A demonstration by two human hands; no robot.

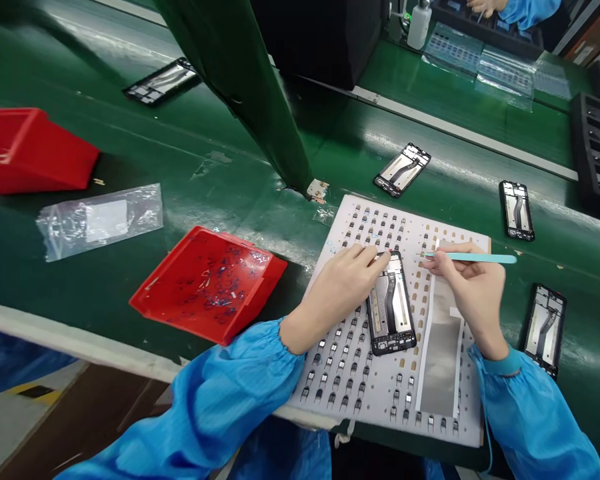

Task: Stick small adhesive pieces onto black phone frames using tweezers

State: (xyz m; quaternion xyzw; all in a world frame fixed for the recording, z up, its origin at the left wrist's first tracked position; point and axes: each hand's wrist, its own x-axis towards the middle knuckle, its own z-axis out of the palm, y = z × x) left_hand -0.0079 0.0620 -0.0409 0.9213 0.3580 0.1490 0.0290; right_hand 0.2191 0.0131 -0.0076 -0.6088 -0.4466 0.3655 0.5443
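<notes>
A black phone frame [391,307] lies on a white sheet of several small parts [370,380] in front of me. My left hand [343,287] rests on the sheet with its fingers pinched at the frame's top left corner; what they pinch is too small to name. My right hand [467,287] is closed on pale blue tweezers [473,257] that lie nearly level, their tip pointing left toward the frame's top edge. A shiny grey strip [440,360] lies on the sheet under my right wrist. Both arms wear blue sleeves.
A red tray [207,283] with small scraps sits left of the sheet, a second red bin [30,150] and a clear plastic bag [100,220] farther left. Other phone frames [403,169] [517,210] [545,328] [161,81] lie on the green belt. A green post [240,87] slants down. Another person's hand [485,7] works at the far right.
</notes>
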